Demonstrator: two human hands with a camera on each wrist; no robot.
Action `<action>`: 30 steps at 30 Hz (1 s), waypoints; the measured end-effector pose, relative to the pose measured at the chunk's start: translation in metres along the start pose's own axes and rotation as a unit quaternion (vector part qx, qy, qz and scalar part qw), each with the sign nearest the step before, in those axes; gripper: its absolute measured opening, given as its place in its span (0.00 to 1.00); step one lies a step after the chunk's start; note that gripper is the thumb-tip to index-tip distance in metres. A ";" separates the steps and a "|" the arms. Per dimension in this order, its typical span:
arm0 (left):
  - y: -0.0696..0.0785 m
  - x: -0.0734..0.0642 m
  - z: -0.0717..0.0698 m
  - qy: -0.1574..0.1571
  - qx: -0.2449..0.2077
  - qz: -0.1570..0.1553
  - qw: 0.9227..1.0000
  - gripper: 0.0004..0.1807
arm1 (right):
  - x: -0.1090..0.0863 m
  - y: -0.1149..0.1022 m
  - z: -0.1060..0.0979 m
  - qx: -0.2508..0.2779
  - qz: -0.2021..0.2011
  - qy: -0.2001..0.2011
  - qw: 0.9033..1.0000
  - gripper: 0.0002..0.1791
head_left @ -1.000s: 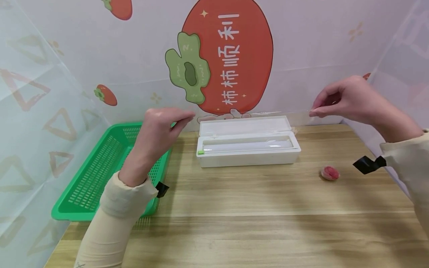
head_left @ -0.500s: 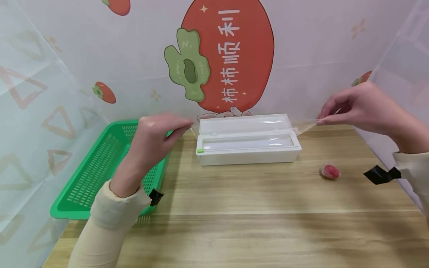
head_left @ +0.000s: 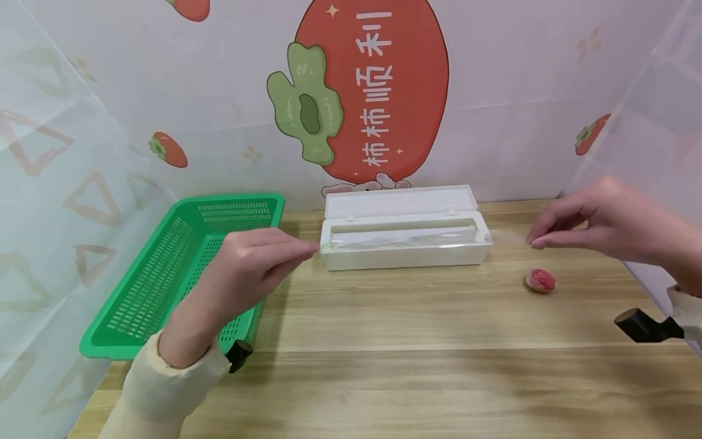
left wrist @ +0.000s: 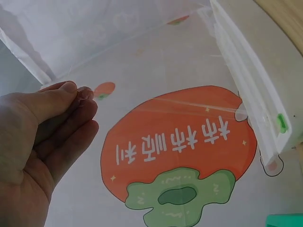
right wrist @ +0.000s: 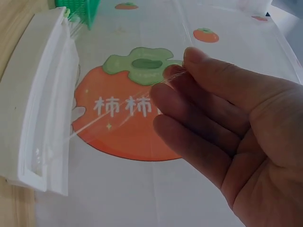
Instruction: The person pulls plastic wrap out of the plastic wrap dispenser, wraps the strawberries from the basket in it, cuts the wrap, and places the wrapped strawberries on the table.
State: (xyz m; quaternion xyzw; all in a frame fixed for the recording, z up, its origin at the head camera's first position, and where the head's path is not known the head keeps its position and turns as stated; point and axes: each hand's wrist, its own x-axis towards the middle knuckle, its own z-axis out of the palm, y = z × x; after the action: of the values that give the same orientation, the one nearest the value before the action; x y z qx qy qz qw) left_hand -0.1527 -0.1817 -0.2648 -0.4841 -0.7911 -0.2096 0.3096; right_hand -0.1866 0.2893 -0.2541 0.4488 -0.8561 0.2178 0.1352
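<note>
Left hand: clear film is pinched between the thumb and fingertips of the left hand (head_left: 249, 265), which is held above the table (head_left: 417, 317).
Right hand: another part of the film is gripped by the thumb and fingers of the right hand (head_left: 609, 228), held up in the same way.
Film: the clear film (right wrist: 83, 131) is stretched between the hands and over the box; the step in hand is judged to be the drawing out of a sheet.
Pink-red piece: a small lump (head_left: 541, 280) is seen on the table just below the right hand (meat, perhaps), touched by neither.
Basket: the green basket (head_left: 230, 198) is set beside and partly behind the left hand.
White box: the dispenser (head_left: 406, 258) is placed between the hands and beyond them; at its end nearer the left hand a green tab (left wrist: 282, 123) is fitted, possibly a cutter. For the next move, even tension and a level sheet are probably called for, lest the film be folded onto itself.
Lid: the raised lid (head_left: 403, 202) is seen farthest from the hands, at the box's back.
</note>
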 end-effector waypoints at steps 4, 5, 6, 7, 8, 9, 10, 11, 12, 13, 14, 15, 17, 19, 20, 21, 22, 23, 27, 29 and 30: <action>0.006 -0.010 0.002 -0.024 -0.022 -0.003 0.999 0.17 | -0.007 -0.004 0.009 0.036 -0.011 -0.023 0.999 0.26; 0.007 -0.012 0.003 -0.029 -0.025 0.000 0.999 0.18 | -0.008 -0.006 0.011 0.047 -0.016 -0.029 0.998 0.27; 0.009 -0.014 0.003 -0.035 -0.028 0.002 0.999 0.18 | -0.010 -0.007 0.013 0.056 -0.019 -0.035 0.998 0.26; 0.010 -0.016 0.004 -0.041 -0.032 0.005 0.999 0.19 | -0.011 -0.008 0.014 0.066 -0.020 -0.041 0.997 0.26; 0.011 -0.018 0.005 -0.045 -0.035 0.009 0.998 0.19 | -0.013 -0.009 0.016 0.076 -0.022 -0.044 0.996 0.26; 0.012 -0.020 0.006 -0.050 -0.035 0.012 0.998 0.19 | -0.014 -0.009 0.017 0.080 -0.023 -0.047 0.995 0.26; 0.014 -0.022 0.007 -0.054 -0.035 0.016 0.998 0.20 | -0.015 -0.010 0.019 0.083 -0.026 -0.047 0.995 0.26; 0.015 -0.024 0.008 -0.056 -0.035 0.020 0.998 0.19 | -0.017 -0.010 0.021 0.085 -0.030 -0.046 0.995 0.26; 0.015 -0.026 0.009 -0.059 -0.037 0.023 0.997 0.19 | -0.018 -0.010 0.022 0.087 -0.031 -0.044 0.995 0.26; 0.016 -0.027 0.011 -0.062 -0.037 0.024 0.997 0.18 | -0.019 -0.010 0.024 0.089 -0.034 -0.039 0.995 0.26; 0.017 -0.029 0.012 -0.063 -0.039 0.025 0.997 0.17 | -0.020 -0.010 0.026 0.088 -0.038 -0.035 0.995 0.27; 0.018 -0.031 0.014 -0.064 -0.041 0.027 0.997 0.16 | -0.022 -0.010 0.028 0.089 -0.040 -0.032 0.995 0.27; 0.019 -0.034 0.018 -0.066 -0.047 0.031 0.996 0.14 | -0.025 -0.009 0.031 0.093 -0.048 -0.028 0.994 0.27; 0.020 -0.037 0.021 -0.074 -0.049 0.026 0.996 0.14 | -0.028 -0.008 0.035 0.094 -0.053 -0.025 0.994 0.26; 0.021 -0.038 0.023 -0.078 -0.051 0.026 0.995 0.12 | -0.029 -0.008 0.037 0.094 -0.055 -0.026 0.994 0.25; 0.022 -0.039 0.024 -0.083 -0.051 0.023 0.995 0.10 | -0.030 -0.007 0.039 0.095 -0.059 -0.028 0.993 0.24; 0.023 -0.040 0.026 -0.089 -0.051 0.020 0.995 0.08 | -0.032 -0.007 0.041 0.097 -0.062 -0.031 0.993 0.22; 0.023 -0.042 0.028 -0.095 -0.051 0.017 0.994 0.06 | -0.033 -0.007 0.044 0.100 -0.061 -0.035 0.992 0.21; 0.026 -0.045 0.036 -0.120 -0.058 0.024 0.991 0.12 | -0.037 -0.007 0.054 0.111 -0.066 -0.053 0.990 0.21; 0.028 -0.046 0.039 -0.137 -0.061 0.032 0.988 0.13 | -0.040 -0.007 0.059 0.116 -0.062 -0.067 0.989 0.23; 0.028 -0.047 0.041 -0.148 -0.062 0.035 0.986 0.13 | -0.041 -0.006 0.061 0.120 -0.061 -0.074 0.988 0.23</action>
State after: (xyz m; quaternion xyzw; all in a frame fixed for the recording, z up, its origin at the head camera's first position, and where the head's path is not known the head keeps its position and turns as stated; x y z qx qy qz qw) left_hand -0.1231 -0.1732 -0.3261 -0.5557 -0.7960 -0.1735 0.1657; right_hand -0.1608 0.2854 -0.3229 0.5284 -0.8022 0.2765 0.0295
